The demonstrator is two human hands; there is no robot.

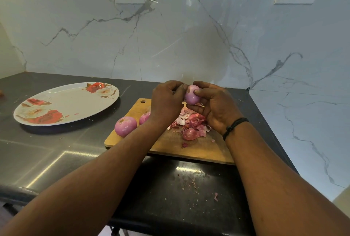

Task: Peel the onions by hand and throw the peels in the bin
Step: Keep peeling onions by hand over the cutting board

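A: Nearest the camera, loose flakes of skin (pixel 216 196) are scattered on the dark counter (pixel 56 152), just short of the wooden board (pixel 189 150).

B: On the board a heap of peels (pixel 191 124) is piled under the hands. Those scraps are judged light, dry and brittle; they would best be gathered in a cupped handful for the bin, which is not seen anywhere.

A: Two more onions are parked at the board's left edge: a peeled onion (pixel 125 126), smooth and pink-purple with a striped top, and a second onion (pixel 144 117) half hidden behind the left wrist.

B: Above the heap, the onion in hand (pixel 191 96) is held up between both hands. It is cradled by the right hand (pixel 214 108), fingers curled round it and thumb laid across its top.

A: The left hand (pixel 166 101) is closed too, fingertips pinched at the onion's upper left, where a pale patch shows. Whether a strip of skin is caught there cannot be told.

B: The bulb looks glossy, firm and probably slippery once bare, so a grip at the tip, where the skin lifts, is judged best.

A: Farther left, a flowered plate (pixel 66 103) is set on the counter, nothing on it.
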